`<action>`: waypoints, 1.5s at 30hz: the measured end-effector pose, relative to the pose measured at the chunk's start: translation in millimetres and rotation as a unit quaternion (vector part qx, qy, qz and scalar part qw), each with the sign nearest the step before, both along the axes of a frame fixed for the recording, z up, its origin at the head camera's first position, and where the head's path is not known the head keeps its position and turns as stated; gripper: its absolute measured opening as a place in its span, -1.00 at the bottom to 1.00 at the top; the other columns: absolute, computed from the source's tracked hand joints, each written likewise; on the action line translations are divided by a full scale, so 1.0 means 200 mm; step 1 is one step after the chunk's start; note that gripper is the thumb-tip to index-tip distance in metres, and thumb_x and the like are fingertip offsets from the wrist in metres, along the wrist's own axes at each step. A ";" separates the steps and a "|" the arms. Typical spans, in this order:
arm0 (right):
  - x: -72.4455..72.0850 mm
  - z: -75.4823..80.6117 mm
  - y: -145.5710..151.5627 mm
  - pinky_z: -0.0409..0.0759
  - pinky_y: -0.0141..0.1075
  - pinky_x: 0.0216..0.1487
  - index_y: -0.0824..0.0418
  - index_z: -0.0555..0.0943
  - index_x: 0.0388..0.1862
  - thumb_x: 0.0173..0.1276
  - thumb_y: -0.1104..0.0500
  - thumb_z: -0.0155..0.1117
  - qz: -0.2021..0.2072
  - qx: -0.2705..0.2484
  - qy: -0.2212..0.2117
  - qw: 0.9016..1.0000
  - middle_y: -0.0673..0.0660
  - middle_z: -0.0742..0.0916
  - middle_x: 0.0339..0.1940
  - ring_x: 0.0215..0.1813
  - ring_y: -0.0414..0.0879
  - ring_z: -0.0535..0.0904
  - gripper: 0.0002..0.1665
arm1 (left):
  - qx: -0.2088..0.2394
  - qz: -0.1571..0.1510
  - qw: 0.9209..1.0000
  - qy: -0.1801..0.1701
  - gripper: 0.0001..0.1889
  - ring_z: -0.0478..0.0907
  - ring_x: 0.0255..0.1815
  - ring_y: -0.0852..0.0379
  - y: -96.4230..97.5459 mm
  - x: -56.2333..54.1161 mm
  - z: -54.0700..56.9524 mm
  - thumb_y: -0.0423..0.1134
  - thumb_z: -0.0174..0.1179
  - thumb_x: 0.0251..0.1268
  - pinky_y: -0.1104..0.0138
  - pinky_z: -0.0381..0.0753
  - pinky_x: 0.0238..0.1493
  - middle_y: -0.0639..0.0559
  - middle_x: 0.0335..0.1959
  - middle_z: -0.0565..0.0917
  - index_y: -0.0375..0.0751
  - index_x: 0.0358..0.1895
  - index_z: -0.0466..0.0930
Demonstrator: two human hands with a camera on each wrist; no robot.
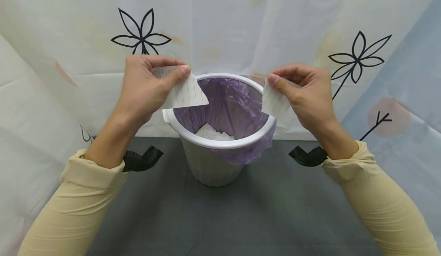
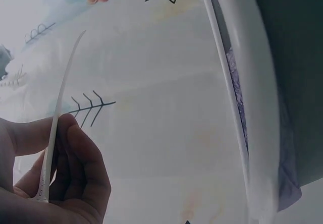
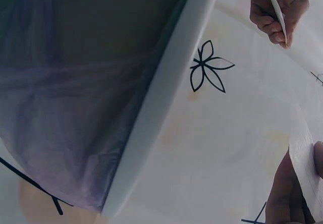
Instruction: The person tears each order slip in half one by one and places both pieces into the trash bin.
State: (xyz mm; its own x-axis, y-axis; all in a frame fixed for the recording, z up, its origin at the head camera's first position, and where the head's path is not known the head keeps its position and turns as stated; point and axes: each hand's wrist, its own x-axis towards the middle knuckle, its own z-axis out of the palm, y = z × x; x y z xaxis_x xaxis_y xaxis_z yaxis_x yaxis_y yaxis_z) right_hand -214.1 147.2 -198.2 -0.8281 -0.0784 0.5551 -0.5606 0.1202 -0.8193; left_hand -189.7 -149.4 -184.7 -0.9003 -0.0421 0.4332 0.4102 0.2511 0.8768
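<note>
My left hand (image 1: pixel 144 85) pinches a piece of lined paper (image 1: pixel 187 91) between thumb and fingers, over the left rim of a waste bin (image 1: pixel 220 144). Past the bin's right rim, my right hand (image 1: pixel 306 91) pinches a smaller piece of lined paper (image 1: pixel 273 99) with a ragged left edge. The two pieces are apart, with the bin's mouth between them. A purple plastic bag (image 1: pixel 227 99) lines the bin and hangs over its right side. Several scraps of paper (image 1: pixel 213 134) lie inside. In the left wrist view the left piece (image 2: pixel 63 82) appears edge-on.
The bin stands on a dark grey surface (image 1: pixel 275 210). Behind it hangs a pale cloth (image 1: pixel 224 26) with black flower outlines, which continues along both sides. Dark straps (image 1: pixel 141 160) stick out from both cuffs.
</note>
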 end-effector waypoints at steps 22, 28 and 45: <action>-0.26 0.08 -0.19 0.66 -0.38 -0.24 0.37 0.78 -0.32 0.23 0.42 0.48 0.037 0.007 -0.044 0.998 0.10 0.79 -0.41 -0.26 -0.06 0.68 -0.96 | 0.029 -0.013 0.997 -0.076 -0.79 0.47 0.09 0.11 0.10 -0.31 0.05 -0.33 0.37 0.29 0.24 0.55 0.03 -0.07 0.06 0.59 -0.35 -0.07 0.77; -0.30 0.10 -0.22 0.67 -0.33 -0.15 0.42 0.76 -0.26 0.28 0.41 0.45 0.040 0.022 -0.057 0.997 0.08 0.79 -0.39 -0.22 -0.04 0.70 -0.92 | 0.022 -0.009 0.995 -0.097 -0.76 0.46 0.10 0.12 0.10 -0.36 0.05 -0.30 0.34 0.33 0.25 0.49 0.06 -0.05 0.09 0.58 -0.35 -0.02 0.75; -0.40 0.10 -0.28 0.66 -0.28 -0.10 0.46 0.74 -0.23 0.29 0.43 0.42 0.066 0.008 -0.100 0.993 0.19 0.79 -0.32 -0.20 -0.02 0.70 -0.91 | 0.025 -0.011 0.992 -0.120 -0.75 0.45 0.04 0.14 0.14 -0.43 0.02 -0.32 0.31 0.33 0.30 0.46 -0.01 0.01 0.04 0.60 -0.34 0.01 0.74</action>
State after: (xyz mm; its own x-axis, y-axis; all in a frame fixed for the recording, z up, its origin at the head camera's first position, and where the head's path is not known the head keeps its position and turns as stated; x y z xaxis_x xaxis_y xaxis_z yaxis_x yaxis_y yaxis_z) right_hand -293.7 90.3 -177.9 -0.9032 -0.2009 0.3794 -0.3995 0.0696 -0.9141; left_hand -276.2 -121.8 -179.8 -0.9782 -0.0374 0.2045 0.1933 0.1977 0.9610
